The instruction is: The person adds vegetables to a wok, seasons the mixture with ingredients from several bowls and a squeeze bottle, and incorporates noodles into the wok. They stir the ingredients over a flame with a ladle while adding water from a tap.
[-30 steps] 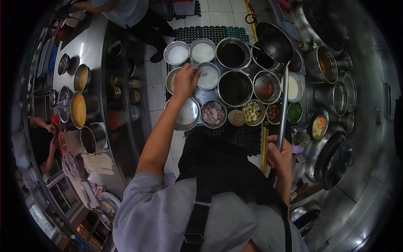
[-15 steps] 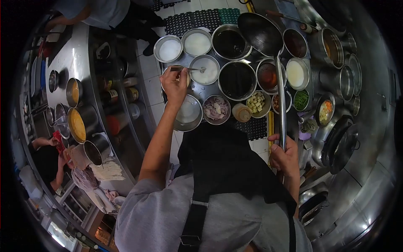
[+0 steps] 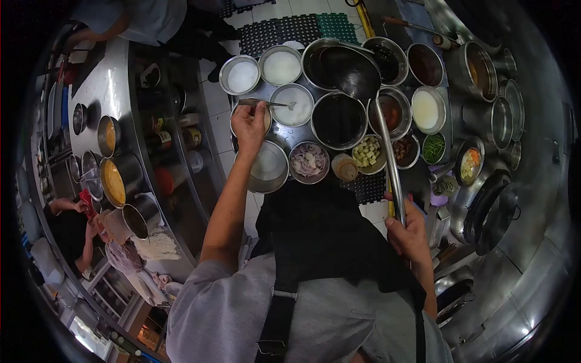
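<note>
Seasoning pickup looks mid-way, judging by how things lie. The left hand (image 3: 249,126) pinches the handle of a small spoon (image 3: 275,104) between thumb & fingertips. The spoon is held roughly level, w/ its tip over the bowl of white powder (image 3: 302,92) in the 2nd row of tins. Can't tell if the spoon is loaded; too small to see.

The right hand (image 3: 407,230) is wrapped tight round the end of the ladle (image 3: 350,71). Its long handle runs up across the tins & its cup hangs over the two pots of dark liquid (image 3: 339,120), well apart from the spoon. The cup looks dark inside and I see nothing pale in it, so prob. no powder has gone in yet.

Left to do, as I read it: bring spoon & ladle together, tip the powder in, then take whatever else is wanted from the tins. The bowl of sliced onion (image 3: 308,162) & the bowl of pale cubes (image 3: 366,152) sit nearest the body; neither hand is touching them.

A co-worker (image 3: 151,18) stands at the far end of the side counter (image 3: 115,72).
</note>
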A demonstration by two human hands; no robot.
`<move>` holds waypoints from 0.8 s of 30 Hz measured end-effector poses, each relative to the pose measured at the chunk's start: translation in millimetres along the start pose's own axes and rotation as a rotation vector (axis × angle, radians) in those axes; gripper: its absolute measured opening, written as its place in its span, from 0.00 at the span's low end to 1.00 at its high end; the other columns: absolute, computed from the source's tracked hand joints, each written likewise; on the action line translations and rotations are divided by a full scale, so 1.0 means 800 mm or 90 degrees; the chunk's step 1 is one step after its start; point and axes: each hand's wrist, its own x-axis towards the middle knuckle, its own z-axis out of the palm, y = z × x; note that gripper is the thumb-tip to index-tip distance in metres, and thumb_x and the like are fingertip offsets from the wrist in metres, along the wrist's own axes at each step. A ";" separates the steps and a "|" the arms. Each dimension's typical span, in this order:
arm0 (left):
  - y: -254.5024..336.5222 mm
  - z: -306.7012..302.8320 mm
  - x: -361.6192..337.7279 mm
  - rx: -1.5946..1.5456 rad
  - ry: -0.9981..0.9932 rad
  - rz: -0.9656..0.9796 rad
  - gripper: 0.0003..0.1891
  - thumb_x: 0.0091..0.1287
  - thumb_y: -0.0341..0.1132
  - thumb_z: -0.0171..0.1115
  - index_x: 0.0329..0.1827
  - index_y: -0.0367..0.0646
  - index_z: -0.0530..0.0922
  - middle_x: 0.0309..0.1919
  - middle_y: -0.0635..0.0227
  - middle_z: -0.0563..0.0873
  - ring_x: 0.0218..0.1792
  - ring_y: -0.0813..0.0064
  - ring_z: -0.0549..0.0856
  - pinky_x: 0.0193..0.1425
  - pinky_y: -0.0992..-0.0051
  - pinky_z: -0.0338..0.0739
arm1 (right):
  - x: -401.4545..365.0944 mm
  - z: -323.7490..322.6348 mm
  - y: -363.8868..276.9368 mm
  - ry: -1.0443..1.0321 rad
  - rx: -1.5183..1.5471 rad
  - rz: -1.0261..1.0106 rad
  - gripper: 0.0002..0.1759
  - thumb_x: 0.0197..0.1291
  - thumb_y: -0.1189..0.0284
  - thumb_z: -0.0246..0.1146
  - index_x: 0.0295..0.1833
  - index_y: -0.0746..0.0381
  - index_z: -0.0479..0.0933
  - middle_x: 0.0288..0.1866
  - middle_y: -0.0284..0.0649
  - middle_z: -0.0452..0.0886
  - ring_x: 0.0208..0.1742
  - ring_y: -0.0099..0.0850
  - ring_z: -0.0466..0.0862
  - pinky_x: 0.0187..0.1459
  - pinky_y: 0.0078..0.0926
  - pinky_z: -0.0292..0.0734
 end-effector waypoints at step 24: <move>-0.025 0.031 0.085 -0.063 0.082 0.042 0.08 0.67 0.34 0.69 0.37 0.36 0.86 0.31 0.63 0.86 0.31 0.72 0.82 0.38 0.71 0.76 | 0.003 -0.011 -0.010 -0.133 0.207 0.079 0.22 0.66 0.75 0.58 0.65 0.67 0.68 0.16 0.28 0.62 0.06 0.16 0.60 0.09 0.16 0.55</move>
